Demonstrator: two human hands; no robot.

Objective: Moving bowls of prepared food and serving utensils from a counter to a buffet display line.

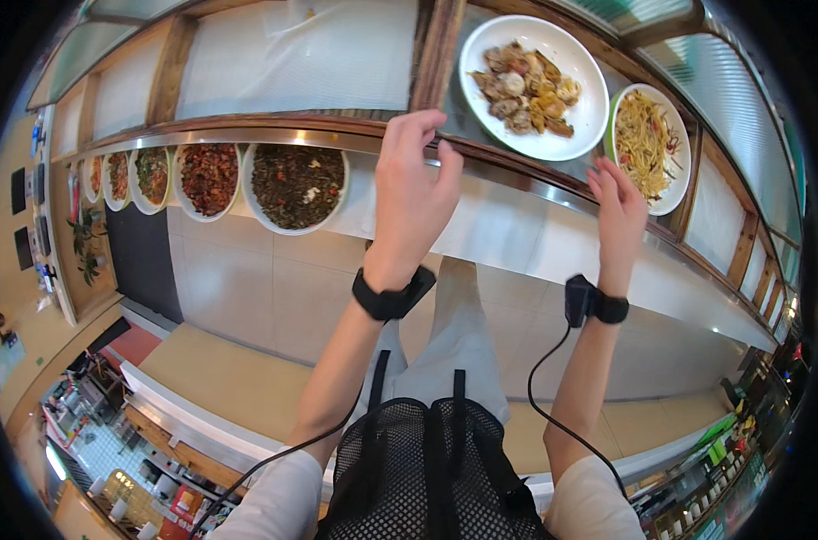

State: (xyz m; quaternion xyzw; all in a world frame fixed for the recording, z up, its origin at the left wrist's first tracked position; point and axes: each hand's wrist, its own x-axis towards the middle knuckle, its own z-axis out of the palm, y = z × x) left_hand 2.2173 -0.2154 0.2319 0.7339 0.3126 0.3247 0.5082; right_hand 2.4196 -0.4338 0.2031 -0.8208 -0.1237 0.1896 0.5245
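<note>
My left hand [415, 184] is at the wooden rail [373, 123], with thumb and fingers apart and nothing visible between them. Just beyond it, behind the rail, is a round white plate [474, 90] of cooked food in brown and yellow pieces [526, 87]. Over the rail's front edge hovers my right hand [619, 202], fingers slightly spread, beside a white bowl with a green outside [682, 184]. Shredded yellow food with thin red strips [644, 135] fills that bowl. Whether the right fingertips touch its rim I cannot tell. Both wrists wear black straps with cabled devices.
Along the lower shelf at left stand several bowls of food, the nearest dark green [296, 184], another reddish [209, 180]. Clear panels [301, 58] in wooden frames line the counter. Behind me run a beige bench [220, 369] and a cluttered work area [112, 432]. Black cables hang along both arms.
</note>
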